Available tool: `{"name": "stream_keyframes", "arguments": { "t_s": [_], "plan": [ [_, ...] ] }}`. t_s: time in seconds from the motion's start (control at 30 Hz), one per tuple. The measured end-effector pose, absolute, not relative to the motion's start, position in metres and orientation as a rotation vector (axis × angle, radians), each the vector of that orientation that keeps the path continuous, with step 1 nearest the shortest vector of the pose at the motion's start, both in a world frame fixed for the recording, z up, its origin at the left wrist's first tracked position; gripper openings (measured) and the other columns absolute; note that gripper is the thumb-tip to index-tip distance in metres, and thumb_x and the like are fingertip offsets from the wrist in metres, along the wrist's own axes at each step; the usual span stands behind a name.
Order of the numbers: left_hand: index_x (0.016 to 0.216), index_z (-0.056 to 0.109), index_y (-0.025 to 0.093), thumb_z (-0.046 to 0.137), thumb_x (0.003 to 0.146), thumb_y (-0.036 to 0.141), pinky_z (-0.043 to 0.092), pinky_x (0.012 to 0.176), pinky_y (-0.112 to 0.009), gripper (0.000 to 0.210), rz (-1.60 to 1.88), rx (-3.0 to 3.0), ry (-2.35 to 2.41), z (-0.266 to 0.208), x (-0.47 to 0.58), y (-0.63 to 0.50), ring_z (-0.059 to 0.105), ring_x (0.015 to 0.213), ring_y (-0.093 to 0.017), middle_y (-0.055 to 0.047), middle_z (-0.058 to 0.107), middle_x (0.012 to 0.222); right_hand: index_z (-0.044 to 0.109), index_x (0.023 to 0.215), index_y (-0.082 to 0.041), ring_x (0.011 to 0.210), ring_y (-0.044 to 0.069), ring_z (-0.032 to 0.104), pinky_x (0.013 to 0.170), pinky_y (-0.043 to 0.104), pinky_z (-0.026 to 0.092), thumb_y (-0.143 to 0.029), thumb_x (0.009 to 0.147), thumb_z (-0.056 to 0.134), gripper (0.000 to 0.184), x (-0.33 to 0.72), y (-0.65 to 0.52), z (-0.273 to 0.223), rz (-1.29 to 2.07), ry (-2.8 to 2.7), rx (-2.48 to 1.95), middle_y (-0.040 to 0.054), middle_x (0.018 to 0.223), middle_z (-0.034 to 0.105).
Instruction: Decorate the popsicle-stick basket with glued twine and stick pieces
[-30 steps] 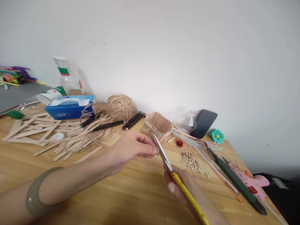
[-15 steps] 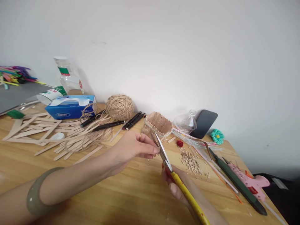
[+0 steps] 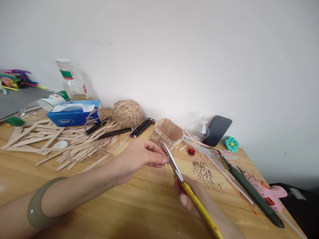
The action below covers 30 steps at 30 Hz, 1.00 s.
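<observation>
My right hand (image 3: 188, 196) is closed round the yellow handles of a pair of scissors (image 3: 176, 170), whose blades point up and away from me. My left hand (image 3: 147, 157) pinches beside the blades, thumb against fingers; whatever is between the fingertips is too small to make out. Just beyond the blades stands a small basket of wooden craft sticks (image 3: 170, 130) with scalloped edges and a glittery trim. To its right lie a red rose ornament (image 3: 191, 151) and a heap of wood clippings (image 3: 203, 171).
Craft sticks (image 3: 62, 146), a tissue box (image 3: 74, 114), a twine ball (image 3: 127, 113) and black markers (image 3: 142, 127) lie left. Rightward are a clear bottle (image 3: 198, 128), a phone (image 3: 217, 130), a turquoise flower (image 3: 231, 144), a long dark-green tool (image 3: 254, 194) and a pink glue gun (image 3: 267, 191).
Both hands and the scissors stay in almost the same place. The right hand has shifted very slightly, and the view has moved a little.
</observation>
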<state>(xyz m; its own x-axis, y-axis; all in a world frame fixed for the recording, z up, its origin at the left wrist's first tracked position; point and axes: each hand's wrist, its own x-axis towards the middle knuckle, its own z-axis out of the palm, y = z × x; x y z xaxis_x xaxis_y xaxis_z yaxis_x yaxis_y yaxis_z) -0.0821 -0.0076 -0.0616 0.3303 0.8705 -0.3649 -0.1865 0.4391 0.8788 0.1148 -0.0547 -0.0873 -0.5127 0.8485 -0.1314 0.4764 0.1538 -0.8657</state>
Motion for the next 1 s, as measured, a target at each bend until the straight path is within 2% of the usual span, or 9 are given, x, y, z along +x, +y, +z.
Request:
{"name": "stream_keyframes", "arguments": {
  "t_s": [0.27, 0.53, 0.77, 1.0],
  "plan": [
    [0.054, 0.068, 0.014, 0.074, 0.057, 0.01, 0.049, 0.066, -0.024, 0.009, 0.806, 0.848, 1.002, -0.062, -0.082, -0.009, 0.058, 0.058, -0.009, 0.001, 0.066, 0.056, 0.04, 0.068, -0.02, 0.061, 0.014, 0.031, 0.054, 0.027, 0.026, -0.08, 0.074, 0.035, 0.061, 0.114, -0.058, -0.079, 1.347, -2.028, -1.358, -0.002, 0.066, 0.036],
    [0.054, 0.068, 0.014, 0.074, 0.057, 0.01, 0.048, 0.065, -0.023, 0.008, 0.799, 0.852, 1.002, -0.06, -0.082, -0.009, 0.059, 0.059, -0.009, 0.001, 0.066, 0.057, 0.039, 0.07, -0.02, 0.06, 0.013, 0.027, 0.053, 0.026, 0.023, -0.079, 0.076, 0.034, 0.059, 0.116, -0.056, -0.082, 1.39, -2.036, -1.322, -0.003, 0.066, 0.033],
    [0.054, 0.068, 0.014, 0.075, 0.057, 0.011, 0.048, 0.064, -0.023, 0.008, 0.783, 0.86, 1.003, -0.059, -0.084, -0.008, 0.058, 0.058, -0.009, 0.001, 0.065, 0.056, 0.039, 0.065, -0.02, 0.054, 0.01, 0.027, 0.049, 0.025, 0.022, -0.074, 0.077, 0.043, 0.055, 0.115, -0.055, -0.081, 1.344, -1.997, -1.304, -0.0049, 0.059, 0.035],
    [0.059, 0.066, 0.014, 0.077, 0.059, 0.019, 0.048, 0.065, -0.026, 0.011, 0.783, 0.906, 0.987, -0.062, -0.084, -0.009, 0.061, 0.063, -0.012, -0.001, 0.067, 0.061, 0.042, 0.066, -0.02, 0.053, 0.011, 0.029, 0.047, 0.025, 0.021, -0.08, 0.072, 0.04, 0.06, 0.118, -0.054, -0.096, 1.375, -1.822, -1.298, -0.0042, 0.06, 0.033]
  ]
}}
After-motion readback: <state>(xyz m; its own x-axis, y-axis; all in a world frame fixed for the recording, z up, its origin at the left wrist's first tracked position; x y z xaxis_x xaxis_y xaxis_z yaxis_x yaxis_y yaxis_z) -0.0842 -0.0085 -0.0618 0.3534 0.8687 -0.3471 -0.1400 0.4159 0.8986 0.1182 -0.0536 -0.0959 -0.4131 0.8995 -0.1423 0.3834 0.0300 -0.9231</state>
